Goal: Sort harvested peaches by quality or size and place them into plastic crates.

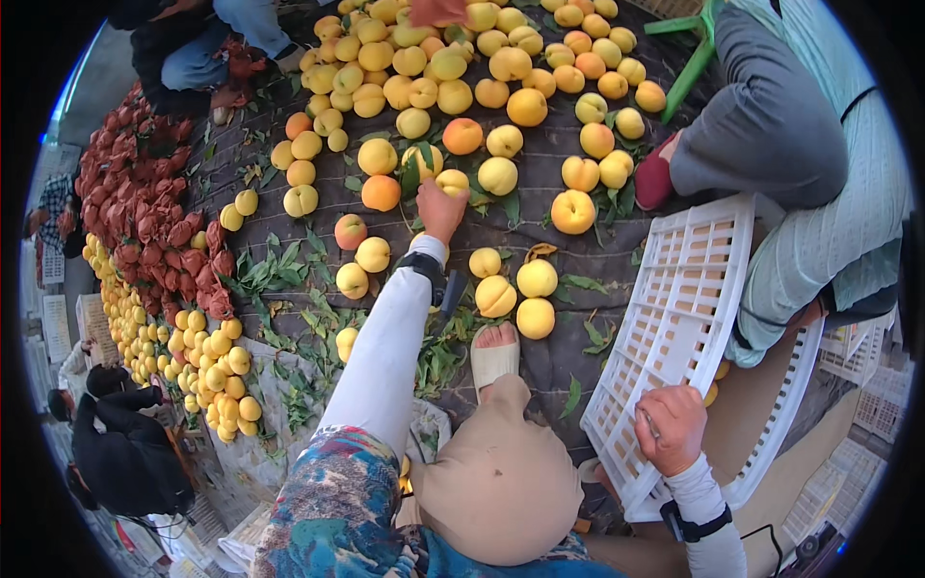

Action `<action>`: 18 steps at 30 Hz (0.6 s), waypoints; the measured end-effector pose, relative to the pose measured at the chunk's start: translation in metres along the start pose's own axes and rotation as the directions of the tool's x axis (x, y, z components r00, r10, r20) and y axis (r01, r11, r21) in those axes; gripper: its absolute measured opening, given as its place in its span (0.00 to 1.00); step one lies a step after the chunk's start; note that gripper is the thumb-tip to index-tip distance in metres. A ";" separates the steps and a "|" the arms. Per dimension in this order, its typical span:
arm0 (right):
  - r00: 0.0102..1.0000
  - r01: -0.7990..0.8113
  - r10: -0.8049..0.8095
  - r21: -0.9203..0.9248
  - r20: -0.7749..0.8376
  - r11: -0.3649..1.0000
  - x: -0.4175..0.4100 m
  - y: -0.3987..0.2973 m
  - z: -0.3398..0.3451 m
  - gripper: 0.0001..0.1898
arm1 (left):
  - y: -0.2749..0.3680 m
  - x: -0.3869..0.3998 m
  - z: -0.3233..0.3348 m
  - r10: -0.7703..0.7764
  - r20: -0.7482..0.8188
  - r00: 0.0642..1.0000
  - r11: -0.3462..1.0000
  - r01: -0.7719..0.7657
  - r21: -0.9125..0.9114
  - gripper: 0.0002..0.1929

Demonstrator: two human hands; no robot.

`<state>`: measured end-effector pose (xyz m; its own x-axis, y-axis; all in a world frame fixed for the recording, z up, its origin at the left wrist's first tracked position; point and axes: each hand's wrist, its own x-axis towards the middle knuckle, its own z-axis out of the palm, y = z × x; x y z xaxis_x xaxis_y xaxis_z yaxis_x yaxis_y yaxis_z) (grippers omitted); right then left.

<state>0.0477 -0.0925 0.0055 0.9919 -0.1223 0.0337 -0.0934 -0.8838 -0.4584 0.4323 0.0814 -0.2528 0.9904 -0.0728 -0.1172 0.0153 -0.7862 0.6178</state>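
My left hand (441, 211) reaches out over the dark ground sheet (426, 249), its fingers on a yellow peach (452, 183). Around it lie loose yellow and orange peaches, one orange peach (381, 193) just to its left and a leaf-covered peach (422, 162) beyond. At the lower right my right hand (672, 426) is closed at the near end of a white slatted plastic crate (668, 303); whether it grips the rim or something small cannot be told. Inside the crate are brown cardboard lining (759, 404) and a few peaches, partly hidden.
A co-worker's grey-trousered leg (759, 123) and a green plastic stool (686, 72) are at the upper right. Red-brown wrapped fruit (144, 195) and a peach pile (217, 368) lie left. Other people crouch at the left and top. Cut leaves litter the sheet near my sandalled foot (495, 357).
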 end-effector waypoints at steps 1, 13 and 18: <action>1.000 0.004 -0.004 0.005 -0.016 1.000 0.000 0.000 0.000 0.08 | 0.002 0.000 -0.004 0.003 0.016 1.000 0.997 -0.002 -0.073 0.31; 0.967 -0.252 0.250 0.267 0.045 0.930 0.000 -0.005 -0.016 0.24 | 0.111 -0.117 -0.107 0.407 0.899 0.161 0.636 0.656 -0.406 0.30; 0.971 0.047 0.038 0.342 -0.238 0.938 0.020 0.003 -0.033 0.35 | 0.211 -0.191 -0.115 0.621 0.772 -0.139 0.784 0.100 -0.613 0.40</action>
<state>0.0643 -0.1126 0.0344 0.9388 -0.2598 0.2261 -0.0118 -0.6806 -0.7326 0.2621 0.0003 -0.0110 -0.2338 -0.9514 -0.2003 0.1950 -0.2477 0.9490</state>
